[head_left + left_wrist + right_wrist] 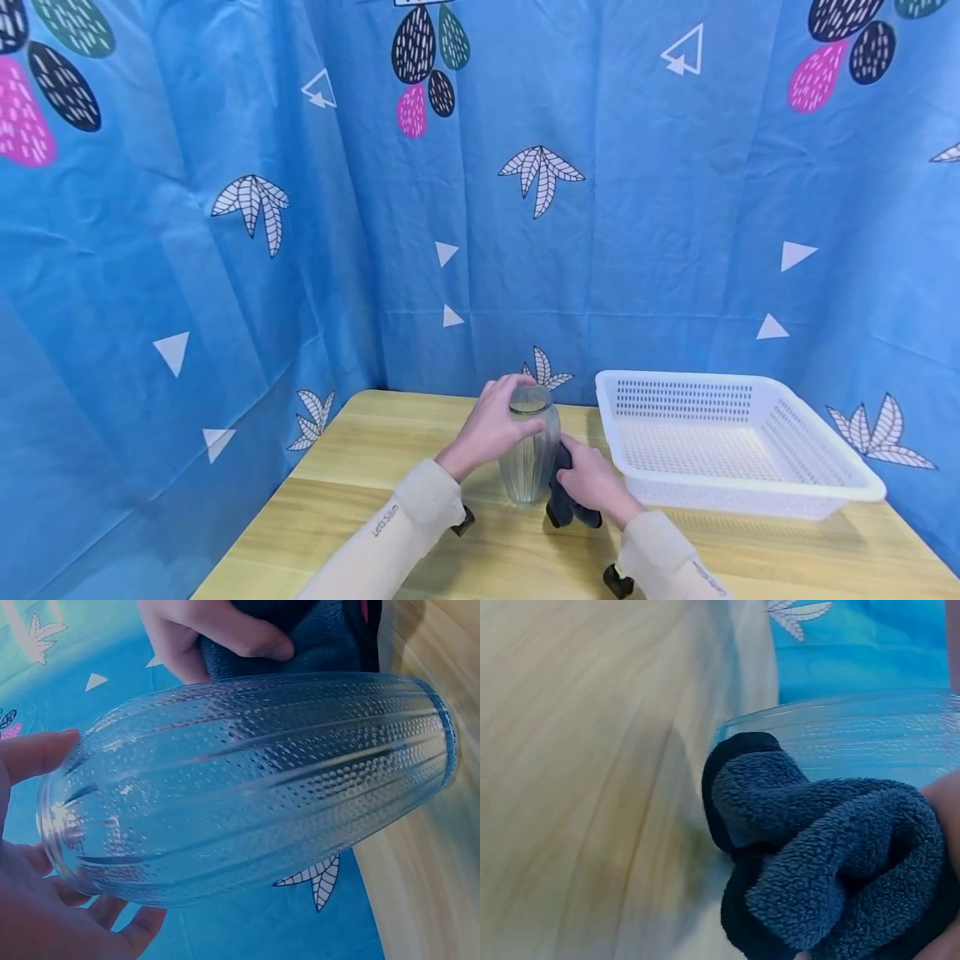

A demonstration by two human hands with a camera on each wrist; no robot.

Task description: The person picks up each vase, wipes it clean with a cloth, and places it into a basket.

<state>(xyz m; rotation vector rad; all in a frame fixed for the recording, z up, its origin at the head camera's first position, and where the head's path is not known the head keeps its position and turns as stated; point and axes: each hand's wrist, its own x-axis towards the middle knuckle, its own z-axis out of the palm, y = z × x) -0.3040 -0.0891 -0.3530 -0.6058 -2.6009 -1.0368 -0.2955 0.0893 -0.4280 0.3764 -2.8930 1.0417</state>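
Vase of clear ribbed glass (531, 458), upright between both hands, above wood-grain table (352, 454), left of white perforated plastic basket (720, 493). Left hand (491, 427) curled round the neck, thumb to one side, fingers to the other, firm on glass. Right hand (594, 482) closed on bunched dark plush cloth with black edging (817, 862), right beside the vase's side. Exact contact, base to table and cloth to glass, hard to tell from these angles. Step in hand, by judgement: wiping the outside. For good work: keep neck hold steady but gentle, glass likely slick; spread cloth flatter; press lightly, follow ribs lengthwise; turn vase bit by bit; avoid sideways shoves, narrow base probably easy to tip; keep loose cloth ends out from underneath.
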